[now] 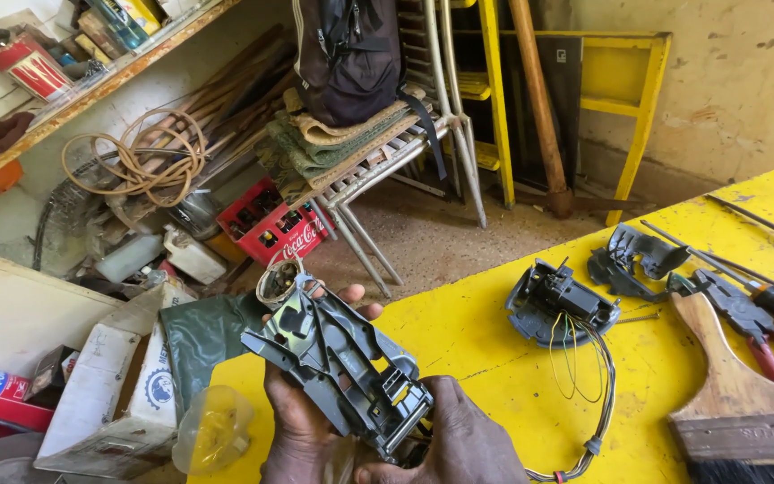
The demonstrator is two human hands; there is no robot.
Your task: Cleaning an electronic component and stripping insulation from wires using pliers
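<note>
My left hand (302, 408) and my right hand (463, 444) together hold a dark grey plastic and metal mechanism housing (338, 363) over the near edge of the yellow table (468, 336). The left hand cups it from below with fingers showing past its far side; the right hand grips its lower end. A round motor-like end (279, 282) sticks up at its top left. A thin wire bundle (584, 421) runs from near my right hand across the table to a second black plastic part (559, 303).
More black plastic pieces (633, 258), red-handled pliers (759, 327), a wide wooden brush (736, 403) and thin metal rods (754, 220) lie on the table's right side. Beyond the edge stand metal chairs (387, 152) with a backpack (347, 58), a red crate (270, 229) and boxes (114, 394).
</note>
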